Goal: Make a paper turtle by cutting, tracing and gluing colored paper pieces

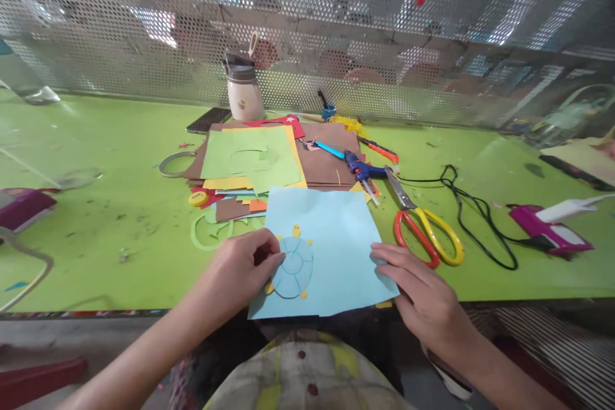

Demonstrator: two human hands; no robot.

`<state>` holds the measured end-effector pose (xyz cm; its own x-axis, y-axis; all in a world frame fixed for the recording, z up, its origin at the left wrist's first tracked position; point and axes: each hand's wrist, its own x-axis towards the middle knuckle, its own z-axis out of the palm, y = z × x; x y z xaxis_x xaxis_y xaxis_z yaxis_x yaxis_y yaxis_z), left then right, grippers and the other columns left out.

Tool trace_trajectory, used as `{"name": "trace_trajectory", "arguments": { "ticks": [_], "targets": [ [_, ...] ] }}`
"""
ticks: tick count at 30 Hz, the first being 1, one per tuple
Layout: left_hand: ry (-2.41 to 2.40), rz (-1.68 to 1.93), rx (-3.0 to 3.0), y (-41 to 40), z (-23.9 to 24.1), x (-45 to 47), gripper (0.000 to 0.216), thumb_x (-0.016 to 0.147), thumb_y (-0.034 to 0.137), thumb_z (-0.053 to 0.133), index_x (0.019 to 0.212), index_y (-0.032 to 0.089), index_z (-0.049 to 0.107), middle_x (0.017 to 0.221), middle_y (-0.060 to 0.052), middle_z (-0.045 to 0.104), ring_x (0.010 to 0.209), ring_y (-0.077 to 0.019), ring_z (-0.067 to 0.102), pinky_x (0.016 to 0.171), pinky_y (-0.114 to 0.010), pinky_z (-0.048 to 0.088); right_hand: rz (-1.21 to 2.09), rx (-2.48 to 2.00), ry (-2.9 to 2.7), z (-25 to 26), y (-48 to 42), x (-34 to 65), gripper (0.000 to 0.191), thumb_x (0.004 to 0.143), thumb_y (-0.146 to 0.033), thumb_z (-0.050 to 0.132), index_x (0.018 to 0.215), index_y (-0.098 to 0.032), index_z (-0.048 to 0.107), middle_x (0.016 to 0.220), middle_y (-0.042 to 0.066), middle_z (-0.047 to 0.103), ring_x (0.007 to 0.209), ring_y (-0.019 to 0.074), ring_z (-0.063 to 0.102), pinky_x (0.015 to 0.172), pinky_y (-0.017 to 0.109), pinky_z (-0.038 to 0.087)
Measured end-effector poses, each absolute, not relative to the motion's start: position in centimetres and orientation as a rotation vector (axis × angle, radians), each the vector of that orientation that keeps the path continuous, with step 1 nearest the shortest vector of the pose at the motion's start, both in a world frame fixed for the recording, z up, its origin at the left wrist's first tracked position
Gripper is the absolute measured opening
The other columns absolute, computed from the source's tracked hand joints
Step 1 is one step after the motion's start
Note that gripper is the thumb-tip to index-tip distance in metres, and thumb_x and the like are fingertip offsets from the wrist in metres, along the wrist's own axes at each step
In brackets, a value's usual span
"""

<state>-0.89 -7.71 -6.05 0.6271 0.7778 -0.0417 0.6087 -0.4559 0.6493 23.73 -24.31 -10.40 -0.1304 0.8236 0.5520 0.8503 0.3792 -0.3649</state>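
A light blue paper sheet (336, 237) lies at the near edge of the green table (96, 218). On it sits a round blue paper turtle (294, 267) with small yellow head and feet. My left hand (240, 269) rests on the sheet's left edge, fingers curled and pressing on the turtle's left side. My right hand (423, 298) lies flat on the sheet's lower right corner, fingers stretched out, holding the paper down.
Red and yellow scissors (425, 230) lie just right of the sheet. Behind it are a stack of coloured papers (252, 163), a blue glue gun (362, 170) with black cord (473, 218), a beige bottle (244, 90), a phone (208, 120), a pink device (552, 230).
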Motion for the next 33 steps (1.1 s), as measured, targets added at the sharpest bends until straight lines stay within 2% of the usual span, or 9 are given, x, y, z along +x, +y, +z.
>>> {"name": "trace_trajectory", "arguments": {
  "ticks": [5,9,14,17,23,33],
  "targets": [
    [0.993,0.346,2.316,-8.3,-6.1,-1.2,0.015,0.084,0.03,0.052,0.075,0.019,0.056,0.066,0.001,0.058,0.058,-0.0134,0.05,0.057,-0.027,0.038,-0.212,-1.406,-1.901,-9.5,-25.7,22.7,0.044,0.073,0.019,0.041,0.103,-0.007,0.06,0.112,0.019,0.061,0.119,0.0315,0.053,0.096,0.052,0.049],
    [0.895,0.446,2.322,-8.7,-6.5,-1.7,0.016,0.087,0.031,0.05,0.078,0.019,0.056,0.072,0.001,0.059,0.065,-0.0137,0.053,0.062,-0.027,0.04,-0.401,-1.319,-1.91,-8.5,-25.8,22.2,0.044,0.071,0.017,0.051,0.108,-0.004,0.061,0.11,0.02,0.064,0.116,0.035,0.056,0.089,0.049,0.054],
    [0.89,0.468,2.342,-8.6,-6.7,-1.8,0.015,0.087,0.029,0.049,0.078,0.019,0.056,0.073,0.001,0.059,0.066,-0.0139,0.053,0.063,-0.027,0.04,-0.471,-1.289,-1.888,-8.7,-23.8,23.1,0.041,0.074,0.015,0.05,0.106,-0.007,0.062,0.111,0.02,0.064,0.115,0.0336,0.057,0.09,0.05,0.054],
    [0.941,0.453,2.38,-8.4,-6.6,-1.3,0.014,0.086,0.028,0.05,0.076,0.019,0.055,0.07,0.001,0.058,0.064,-0.0142,0.053,0.061,-0.027,0.038,-0.415,-1.343,-1.892,-9.5,-22.9,23.8,0.038,0.075,0.016,0.047,0.101,-0.008,0.061,0.111,0.02,0.063,0.117,0.032,0.056,0.094,0.053,0.051],
    [1.052,0.468,2.377,-8.3,-6.4,-0.4,0.012,0.084,0.027,0.052,0.074,0.02,0.055,0.068,0.001,0.06,0.062,-0.0151,0.054,0.059,-0.027,0.037,-0.239,-1.403,-1.934,-10.1,-22.7,24.5,0.034,0.079,0.013,0.042,0.094,-0.011,0.06,0.11,0.019,0.063,0.117,0.0279,0.055,0.098,0.049,0.05],
    [1.116,0.308,2.558,-9.1,-5.6,-0.3,0.015,0.087,0.025,0.045,0.079,0.021,0.057,0.077,-0.003,0.062,0.072,-0.0191,0.058,0.062,-0.029,0.038,-0.092,-1.523,-1.992,-10.3,-22.9,25.2,0.036,0.08,0.007,0.036,0.095,-0.015,0.06,0.112,0.016,0.062,0.118,0.0267,0.054,0.098,0.05,0.049]
  ]
}}
